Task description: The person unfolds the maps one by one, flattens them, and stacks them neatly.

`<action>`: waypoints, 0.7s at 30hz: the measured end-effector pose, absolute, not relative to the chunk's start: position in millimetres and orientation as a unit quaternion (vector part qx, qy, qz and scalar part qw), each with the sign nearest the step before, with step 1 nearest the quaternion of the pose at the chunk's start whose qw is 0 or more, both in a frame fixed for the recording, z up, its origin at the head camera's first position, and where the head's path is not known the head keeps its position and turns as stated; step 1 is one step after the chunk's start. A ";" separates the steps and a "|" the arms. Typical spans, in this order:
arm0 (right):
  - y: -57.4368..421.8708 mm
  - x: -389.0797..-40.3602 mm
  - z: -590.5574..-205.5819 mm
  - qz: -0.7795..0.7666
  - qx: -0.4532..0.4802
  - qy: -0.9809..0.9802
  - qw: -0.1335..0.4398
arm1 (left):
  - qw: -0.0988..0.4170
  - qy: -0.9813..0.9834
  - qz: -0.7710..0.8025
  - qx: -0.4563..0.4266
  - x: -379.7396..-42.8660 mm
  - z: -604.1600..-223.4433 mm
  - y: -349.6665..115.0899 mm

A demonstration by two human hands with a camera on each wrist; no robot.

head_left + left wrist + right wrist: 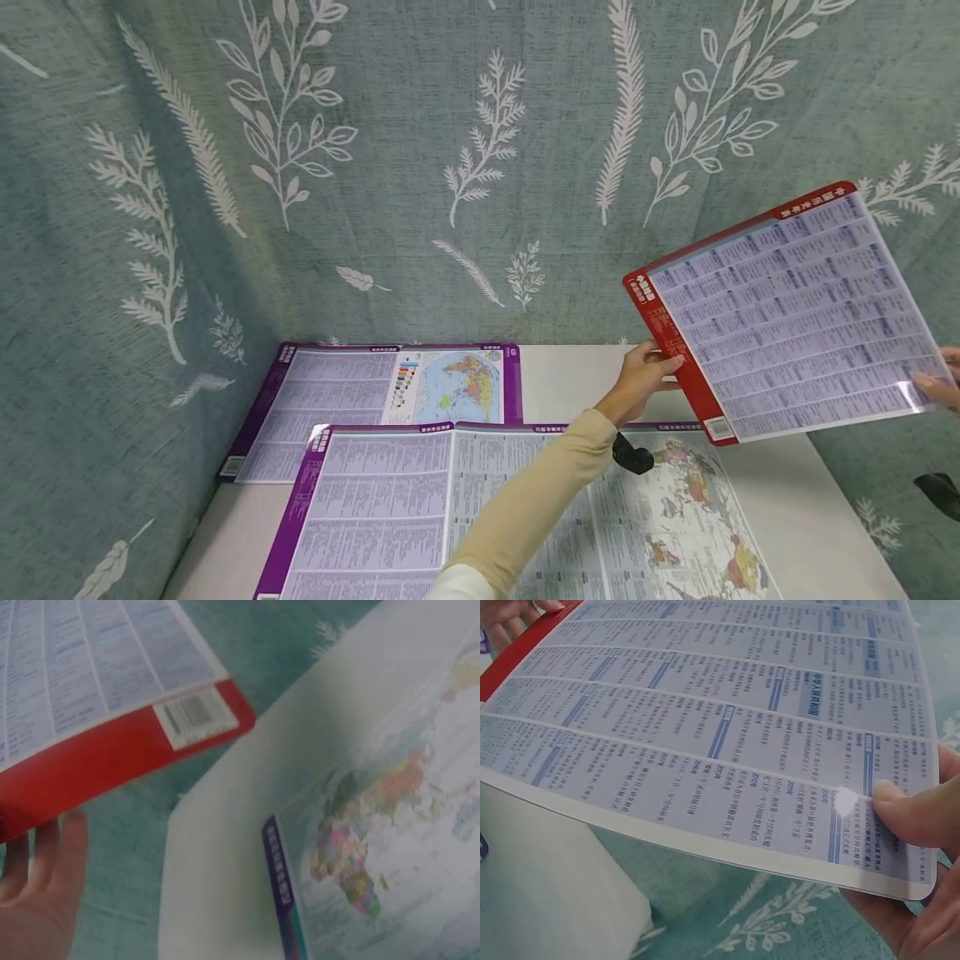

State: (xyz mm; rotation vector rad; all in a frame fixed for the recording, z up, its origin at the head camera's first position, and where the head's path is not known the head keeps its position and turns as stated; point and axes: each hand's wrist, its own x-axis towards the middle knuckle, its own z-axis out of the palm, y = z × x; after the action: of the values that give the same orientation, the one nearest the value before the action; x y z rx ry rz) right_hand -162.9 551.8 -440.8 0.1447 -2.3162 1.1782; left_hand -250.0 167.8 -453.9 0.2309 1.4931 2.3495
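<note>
A person holds a red-bordered chart (795, 317) tilted in the air, off the white table (577, 379) and toward its right side. The left hand (641, 379) pinches the chart's red left border, thumb on the printed face; the right hand (922, 817) grips a corner at the opposite end, thumb on top and fingers beneath. On the table lie two purple-bordered sheets, the front sheet (382, 508) (its colored map sits toward the right) overlapping the back sheet (330, 383). Behind hangs leaf-patterned green cloth (405, 150).
</note>
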 end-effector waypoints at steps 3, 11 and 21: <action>553.2 -164.3 -453.1 0.499 0.039 -0.828 0.251 | 0.180 0.527 0.825 0.096 -248.6 -452.5 163.7; 566.3 -160.9 -508.9 0.724 0.024 -0.662 0.192 | 0.179 0.567 0.798 0.097 -243.6 -453.3 148.5; 484.2 -130.3 -458.9 0.885 0.095 -0.455 0.036 | 0.169 0.576 0.794 0.092 -246.8 -454.1 128.7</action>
State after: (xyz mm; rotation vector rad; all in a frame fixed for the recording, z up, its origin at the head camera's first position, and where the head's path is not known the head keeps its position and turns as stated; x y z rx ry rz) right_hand -130.3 484.2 -458.9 0.2926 -1.3966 2.7171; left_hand -246.8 128.7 -454.1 0.2628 1.6386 2.2582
